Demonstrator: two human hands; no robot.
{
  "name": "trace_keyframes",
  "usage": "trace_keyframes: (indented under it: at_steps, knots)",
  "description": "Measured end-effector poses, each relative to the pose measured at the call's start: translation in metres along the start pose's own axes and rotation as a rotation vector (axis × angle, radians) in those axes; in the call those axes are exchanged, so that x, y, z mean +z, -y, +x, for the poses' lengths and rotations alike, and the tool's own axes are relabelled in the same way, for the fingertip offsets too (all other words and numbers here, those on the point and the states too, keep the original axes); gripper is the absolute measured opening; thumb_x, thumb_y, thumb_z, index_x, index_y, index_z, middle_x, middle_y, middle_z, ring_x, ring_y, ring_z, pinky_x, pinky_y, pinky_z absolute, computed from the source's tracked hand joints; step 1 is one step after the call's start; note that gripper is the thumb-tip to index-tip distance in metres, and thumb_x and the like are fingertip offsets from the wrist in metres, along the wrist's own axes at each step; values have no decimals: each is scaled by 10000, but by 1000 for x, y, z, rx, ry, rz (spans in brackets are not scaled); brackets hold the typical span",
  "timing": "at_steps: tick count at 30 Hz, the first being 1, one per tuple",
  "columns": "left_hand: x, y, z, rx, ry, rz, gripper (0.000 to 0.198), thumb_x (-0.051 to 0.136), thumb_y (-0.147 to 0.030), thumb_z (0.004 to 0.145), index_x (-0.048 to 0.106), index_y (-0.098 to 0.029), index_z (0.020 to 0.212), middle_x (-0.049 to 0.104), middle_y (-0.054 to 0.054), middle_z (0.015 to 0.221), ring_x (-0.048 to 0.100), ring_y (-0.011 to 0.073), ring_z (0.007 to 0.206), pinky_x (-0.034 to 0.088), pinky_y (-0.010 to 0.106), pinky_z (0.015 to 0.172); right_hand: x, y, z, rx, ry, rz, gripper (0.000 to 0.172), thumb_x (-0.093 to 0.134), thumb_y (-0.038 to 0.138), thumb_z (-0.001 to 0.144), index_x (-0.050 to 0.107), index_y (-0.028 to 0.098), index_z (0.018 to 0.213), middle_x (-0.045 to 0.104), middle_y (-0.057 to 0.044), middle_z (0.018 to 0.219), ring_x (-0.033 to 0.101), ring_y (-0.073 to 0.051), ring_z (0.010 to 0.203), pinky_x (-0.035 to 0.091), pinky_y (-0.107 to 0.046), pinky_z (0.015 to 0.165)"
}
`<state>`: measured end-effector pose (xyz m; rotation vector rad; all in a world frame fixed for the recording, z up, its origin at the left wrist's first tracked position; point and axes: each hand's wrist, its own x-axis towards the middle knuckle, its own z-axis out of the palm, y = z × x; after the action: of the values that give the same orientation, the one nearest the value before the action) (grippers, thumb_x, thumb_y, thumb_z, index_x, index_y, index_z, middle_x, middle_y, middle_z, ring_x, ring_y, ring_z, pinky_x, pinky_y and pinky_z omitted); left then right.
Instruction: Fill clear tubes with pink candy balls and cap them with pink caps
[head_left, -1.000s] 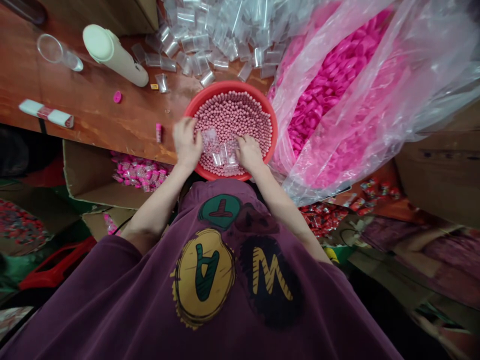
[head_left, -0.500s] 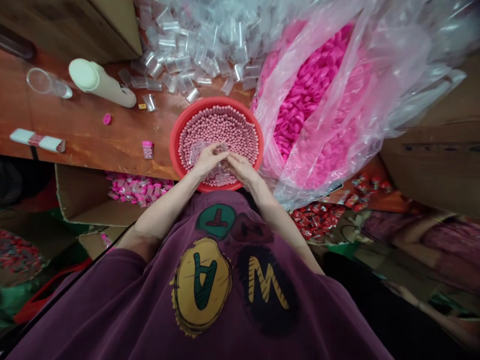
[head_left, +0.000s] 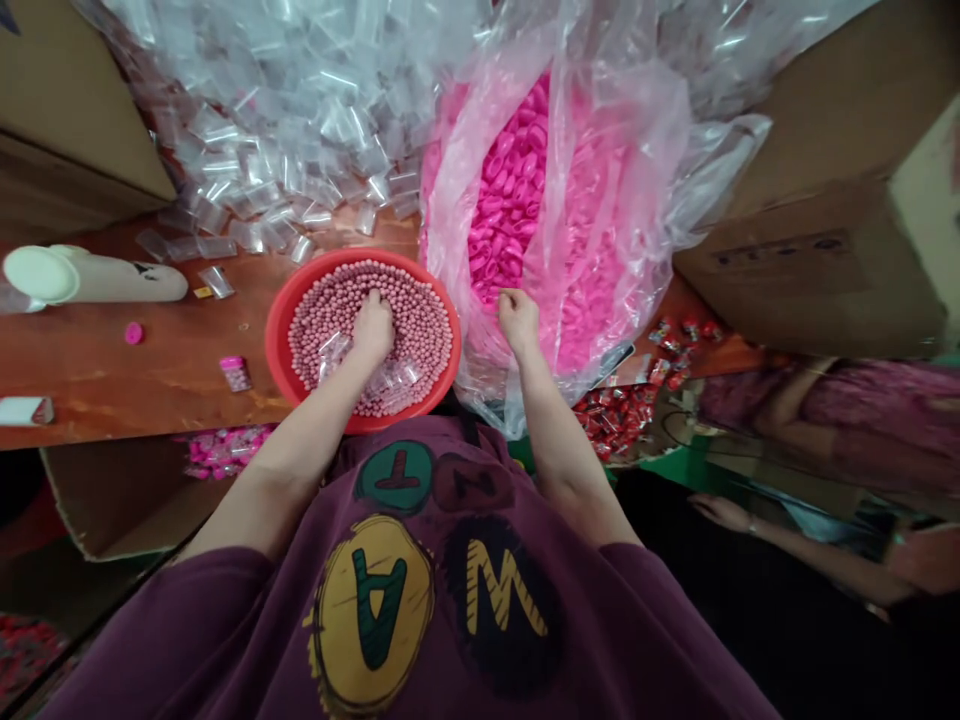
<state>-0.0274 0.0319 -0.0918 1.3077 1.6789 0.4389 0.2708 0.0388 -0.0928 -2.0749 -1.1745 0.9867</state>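
A red plastic basin holds small pink balls, with several clear plastic tubes lying on them. My left hand is over the balls inside the basin, its fingers curled down and closed; what they hold, if anything, is hidden. At the near opening of a clear bag full of bright pink caps, my right hand has its fingers pinched together. I cannot make out anything in that pinch.
Loose clear tubes heap behind the basin. Left of it stand a small filled pink-capped tube, a loose cap and a pale bottle. Cardboard boxes flank the table. Another person's hand shows at right.
My hands, together over the basin before, have separated. The right moved to the bag of caps; the left stays over the balls. The view has swung to the right.
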Motion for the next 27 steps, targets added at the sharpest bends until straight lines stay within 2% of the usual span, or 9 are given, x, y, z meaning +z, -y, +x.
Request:
trace_keyframes:
  at_steps: [2, 5, 9, 12, 15, 18, 21, 24, 27]
  knots:
    - [8, 1, 4, -51, -25, 15, 389, 596, 1, 784, 319, -267, 730, 571, 105, 1081, 592, 311, 1191, 451, 470, 1168, 18, 0, 25, 2, -16, -71, 381, 615, 360, 946, 731, 132, 1229, 798, -128, 1053, 737, -258, 986, 601, -428, 1030]
    - [0, 3, 4, -62, 7, 24, 324, 643, -44, 774, 407, -259, 716, 629, 99, 1029, 625, 299, 1100, 513, 470, 1102, 48, 7, 45, 39, -89, -90, 417, 639, 293, 959, 674, 114, 1334, 776, -106, 1041, 715, -247, 1001, 589, -429, 1055]
    - [-28, -1, -13, 32, 7, -7, 152, 755, -165, 800, 659, -209, 908, 727, 119, 1331, 623, 318, 1345, 451, 490, 1271, 55, 8, 46, 6, -181, -85, 213, 687, 240, 911, 673, 178, 1114, 742, -86, 1077, 670, -234, 1058, 554, -436, 1126]
    - [-42, -11, -36, 1, 15, -240, 357, 781, -242, 828, 754, -193, 1181, 750, 109, 1420, 650, 294, 1396, 479, 464, 1264, 38, 3, 31, 1, -175, -45, 170, 720, 304, 893, 622, 213, 999, 702, -55, 997, 652, -221, 996, 568, -424, 1076]
    - [-45, -27, -57, -79, 137, -623, 395, 811, -320, 868, 761, -194, 1239, 804, 105, 1316, 736, 241, 1254, 593, 370, 1085, 25, 8, 7, -135, -120, 99, 316, 696, 502, 941, 615, 228, 1075, 655, -20, 949, 649, -206, 928, 592, -403, 960]
    - [-44, -44, -71, -108, 262, -899, 393, 831, -366, 909, 755, -209, 1262, 825, 107, 1235, 765, 222, 1192, 624, 301, 931, 28, 38, -27, -320, 20, 242, 481, 720, 648, 942, 650, 257, 1214, 679, -29, 1044, 658, -195, 902, 608, -394, 881]
    - [-47, -53, -81, -125, 326, -1074, 376, 847, -386, 914, 746, -210, 1230, 821, 100, 1156, 787, 212, 1076, 608, 272, 813, 37, 86, -63, -392, 153, 277, 486, 722, 669, 967, 701, 284, 1263, 698, -6, 1003, 637, -179, 826, 624, -402, 848]
    - [-53, -50, -84, -100, 327, -1108, 327, 799, -362, 945, 740, -206, 1226, 801, 84, 1125, 776, 190, 965, 576, 266, 763, 44, 120, -87, -456, 257, 213, 439, 708, 622, 1004, 751, 283, 1281, 741, -13, 1030, 653, -189, 863, 641, -434, 912]
    - [-60, -36, -74, -117, 151, -872, 196, 682, -249, 1002, 748, -184, 1175, 779, 62, 1062, 726, 165, 884, 525, 258, 755, 46, 120, -91, -469, 267, 178, 414, 712, 569, 1004, 776, 265, 1279, 774, -29, 1086, 652, -191, 855, 639, -432, 914]
